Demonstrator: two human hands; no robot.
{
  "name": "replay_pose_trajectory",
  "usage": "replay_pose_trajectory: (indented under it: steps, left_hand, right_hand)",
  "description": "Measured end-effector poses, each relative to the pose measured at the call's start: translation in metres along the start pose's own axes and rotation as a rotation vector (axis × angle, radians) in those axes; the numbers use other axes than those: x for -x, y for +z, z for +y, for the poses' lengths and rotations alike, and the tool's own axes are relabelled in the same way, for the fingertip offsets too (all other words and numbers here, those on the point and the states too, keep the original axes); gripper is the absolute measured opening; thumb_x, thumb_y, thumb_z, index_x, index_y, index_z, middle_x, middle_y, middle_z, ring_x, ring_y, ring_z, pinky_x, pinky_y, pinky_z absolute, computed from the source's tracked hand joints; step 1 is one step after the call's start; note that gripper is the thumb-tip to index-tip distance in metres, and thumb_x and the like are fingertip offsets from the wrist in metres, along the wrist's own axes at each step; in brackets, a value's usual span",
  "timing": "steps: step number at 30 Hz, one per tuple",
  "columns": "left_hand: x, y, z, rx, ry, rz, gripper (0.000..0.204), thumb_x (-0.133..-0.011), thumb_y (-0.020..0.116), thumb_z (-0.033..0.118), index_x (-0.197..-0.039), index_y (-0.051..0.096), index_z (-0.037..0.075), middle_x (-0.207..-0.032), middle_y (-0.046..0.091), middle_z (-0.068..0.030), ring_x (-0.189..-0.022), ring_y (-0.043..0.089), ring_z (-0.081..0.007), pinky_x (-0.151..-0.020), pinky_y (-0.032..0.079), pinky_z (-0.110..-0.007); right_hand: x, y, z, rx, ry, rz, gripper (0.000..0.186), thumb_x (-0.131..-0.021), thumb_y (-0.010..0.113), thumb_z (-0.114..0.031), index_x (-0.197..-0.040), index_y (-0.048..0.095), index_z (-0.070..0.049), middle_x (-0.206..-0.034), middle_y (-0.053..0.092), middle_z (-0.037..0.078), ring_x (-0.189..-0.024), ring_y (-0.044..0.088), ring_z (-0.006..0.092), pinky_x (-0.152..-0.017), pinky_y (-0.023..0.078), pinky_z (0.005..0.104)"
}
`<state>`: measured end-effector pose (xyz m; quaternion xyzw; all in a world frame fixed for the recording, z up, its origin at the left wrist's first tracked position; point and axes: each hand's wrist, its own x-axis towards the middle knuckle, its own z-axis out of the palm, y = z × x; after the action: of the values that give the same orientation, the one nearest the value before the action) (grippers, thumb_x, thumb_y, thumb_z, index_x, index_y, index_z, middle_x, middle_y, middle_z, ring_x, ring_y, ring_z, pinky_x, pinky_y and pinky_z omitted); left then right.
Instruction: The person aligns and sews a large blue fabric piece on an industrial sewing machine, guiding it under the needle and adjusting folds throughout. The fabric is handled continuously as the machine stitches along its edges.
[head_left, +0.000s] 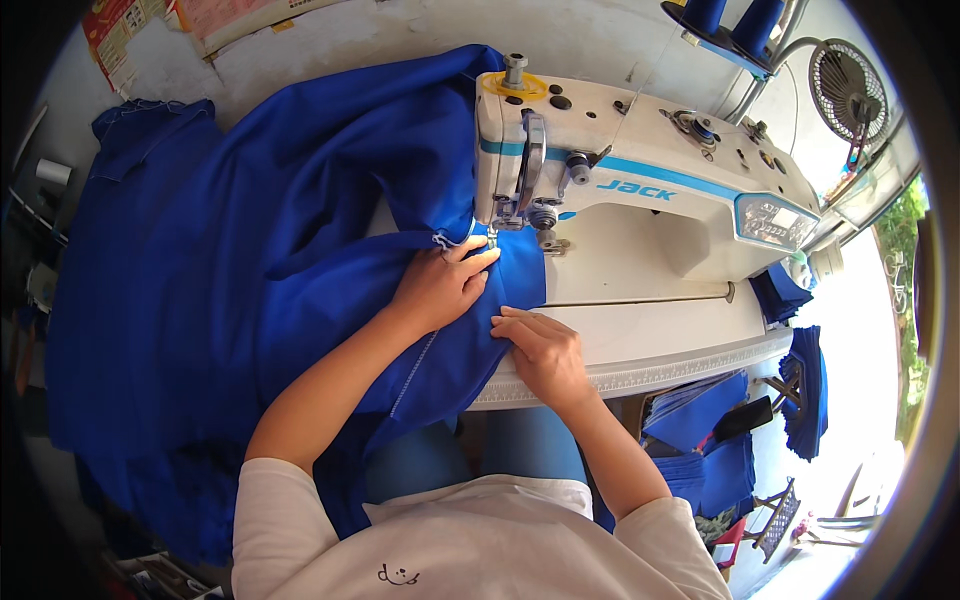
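Head view: found blue cloth (200,280) under presser foot (493,238), spread mostly toward 9 o'clock. Judged step in hand as guiding cloth through for stitching. Saw left hand (443,285) at 8 o'clock of foot, fingers slightly apart, resting on cloth; right hand (545,350) at 5 o'clock, fingers together at cloth's edge, could not tell whether clamped. Judged as called for next: flat cloth, steady edge, left fingertips clear of foot
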<state>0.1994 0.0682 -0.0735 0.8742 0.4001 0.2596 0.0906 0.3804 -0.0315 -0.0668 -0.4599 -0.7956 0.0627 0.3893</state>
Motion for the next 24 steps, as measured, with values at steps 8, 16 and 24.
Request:
replay_pose_trajectory:
  steps: [8,16,24]
  left_hand:
    - [0.033,-0.009,0.04,0.311,0.003,0.176,0.031,-0.086,0.066,0.007,-0.116,0.065,0.002,-0.117,0.064,-0.0143,-0.111,0.06,-0.0329,-0.098,0.046,-0.04]
    - [0.079,-0.001,0.077,-0.181,-0.108,0.237,0.048,-0.085,0.061,0.006,-0.132,0.054,0.0,-0.133,0.057,-0.0152,-0.129,0.05,-0.0305,-0.112,0.03,-0.051]
    - [0.094,-0.032,0.054,-0.006,0.176,0.027,0.027,-0.085,0.062,0.01,-0.111,0.068,0.001,-0.118,0.067,-0.0102,-0.109,0.063,-0.0238,-0.096,0.048,-0.038]
  right_hand:
    - [-0.003,0.002,0.003,-0.03,0.031,0.085,0.023,-0.068,0.065,0.009,-0.086,0.068,-0.006,-0.096,0.073,0.008,-0.097,0.07,0.0252,-0.081,0.058,0.0356]
    - [-0.022,0.001,0.001,-0.016,-0.072,0.215,0.023,-0.06,0.065,0.009,-0.078,0.063,-0.005,-0.079,0.067,0.004,-0.076,0.066,0.0215,-0.062,0.054,0.0315]
    - [0.002,0.003,-0.007,0.056,-0.143,0.11,0.025,-0.056,0.07,0.006,-0.078,0.064,-0.005,-0.086,0.066,0.004,-0.083,0.064,0.0247,-0.071,0.055,0.0343]
